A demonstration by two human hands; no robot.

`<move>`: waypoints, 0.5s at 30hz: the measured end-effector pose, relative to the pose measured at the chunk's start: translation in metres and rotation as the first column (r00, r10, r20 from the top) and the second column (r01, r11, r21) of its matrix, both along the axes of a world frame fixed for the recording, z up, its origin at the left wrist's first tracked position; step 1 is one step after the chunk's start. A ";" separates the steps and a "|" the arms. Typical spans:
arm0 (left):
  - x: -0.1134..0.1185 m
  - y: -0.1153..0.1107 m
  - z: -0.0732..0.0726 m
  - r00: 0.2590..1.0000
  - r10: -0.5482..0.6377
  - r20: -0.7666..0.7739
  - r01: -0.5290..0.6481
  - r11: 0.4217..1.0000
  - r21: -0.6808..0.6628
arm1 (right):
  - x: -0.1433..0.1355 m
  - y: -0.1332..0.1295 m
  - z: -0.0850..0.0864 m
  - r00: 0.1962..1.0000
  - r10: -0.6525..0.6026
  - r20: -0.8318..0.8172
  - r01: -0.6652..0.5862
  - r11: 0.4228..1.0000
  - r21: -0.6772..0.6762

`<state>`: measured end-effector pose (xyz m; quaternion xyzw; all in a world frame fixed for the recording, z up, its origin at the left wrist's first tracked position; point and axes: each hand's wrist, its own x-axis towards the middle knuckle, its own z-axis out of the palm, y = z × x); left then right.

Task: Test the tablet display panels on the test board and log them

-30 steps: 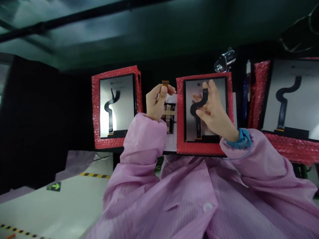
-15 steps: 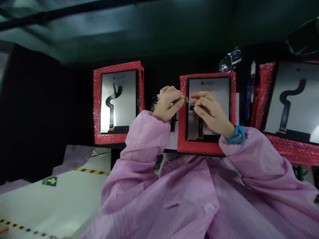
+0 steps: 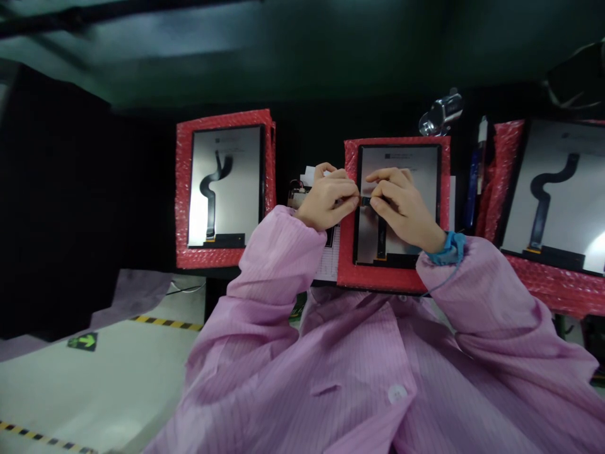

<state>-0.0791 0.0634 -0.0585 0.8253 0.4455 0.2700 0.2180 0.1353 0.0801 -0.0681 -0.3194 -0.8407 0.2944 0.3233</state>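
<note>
A display panel (image 3: 406, 243) lies on red bubble wrap (image 3: 347, 252) in front of me, with a black flex cable (image 3: 381, 236) rising from its lower edge. My right hand (image 3: 406, 208), with a blue band at the wrist, pinches the cable's upper end over the panel. Thumb and forefinger of my left hand (image 3: 331, 197) are pressed together at the panel's left edge, touching the cable's tip; what lies between them is too small to make out. Beneath my left hand is a small board with thin wires (image 3: 296, 197), partly covered.
Another panel (image 3: 241, 189) on red wrap lies at the left, and a third (image 3: 562, 208) at the right. A blue pen (image 3: 472, 183) and a shiny metal object (image 3: 440, 115) are behind and right. A printed sheet (image 3: 328, 261) shows beside the middle wrap.
My left hand has moved right and slightly down, so its fingertips now meet the cable end. The small gold-coloured piece that showed at its fingertips is now hidden.
</note>
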 end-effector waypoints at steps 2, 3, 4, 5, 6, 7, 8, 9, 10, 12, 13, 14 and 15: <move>0.000 0.000 0.000 1.000 0.000 0.009 0.000 1.000 0.006 | 0.000 0.000 0.000 1.000 0.011 0.012 -0.011 1.000 -0.001; 0.000 0.000 -0.001 1.000 0.000 0.013 0.000 1.000 0.008 | 0.000 0.000 0.000 1.000 0.016 0.019 -0.016 1.000 -0.003; 0.000 0.000 -0.001 1.000 -0.001 0.017 0.001 1.000 0.009 | 0.000 0.000 0.000 0.999 0.019 0.026 -0.019 1.000 -0.007; 0.000 0.000 -0.001 1.000 -0.003 0.020 0.003 1.000 0.009 | 0.000 0.000 0.000 0.999 0.019 0.030 -0.019 1.000 -0.009; 0.000 0.000 -0.001 1.000 -0.004 0.022 0.004 1.000 0.007 | 0.000 0.000 0.000 0.999 0.016 0.031 -0.016 1.000 -0.011; 0.000 0.000 -0.001 1.000 -0.004 0.025 0.004 1.000 0.005 | 0.000 0.000 0.000 0.999 0.012 0.030 -0.012 1.000 -0.013; -0.001 0.000 -0.001 1.000 -0.003 0.027 0.003 1.000 0.003 | 0.000 0.000 0.000 1.000 0.009 0.030 -0.009 1.000 -0.015; -0.001 0.000 -0.001 1.000 -0.002 0.027 0.002 1.000 0.001 | 0.000 0.000 0.000 0.999 0.009 0.032 -0.008 1.000 -0.016; -0.001 0.000 -0.001 1.000 -0.001 0.025 0.001 1.000 -0.001 | 0.000 0.000 0.000 0.999 0.011 0.035 -0.010 1.000 -0.018; -0.002 0.000 -0.001 1.000 -0.001 0.017 0.001 1.000 -0.008 | 0.000 0.000 0.000 0.999 0.018 0.042 -0.017 1.000 -0.021; -0.002 0.000 -0.001 1.000 -0.004 0.009 0.004 1.000 -0.013 | 0.000 0.000 -0.001 0.999 0.020 0.044 -0.019 1.000 -0.021; -0.002 0.001 -0.001 1.000 -0.007 0.000 0.007 1.000 -0.019 | 0.000 0.000 -0.001 0.999 0.020 0.044 -0.019 1.000 -0.022; -0.003 0.001 -0.001 1.000 -0.012 -0.009 0.011 1.000 -0.025 | 0.000 0.001 -0.001 0.999 0.021 0.042 -0.020 0.999 -0.025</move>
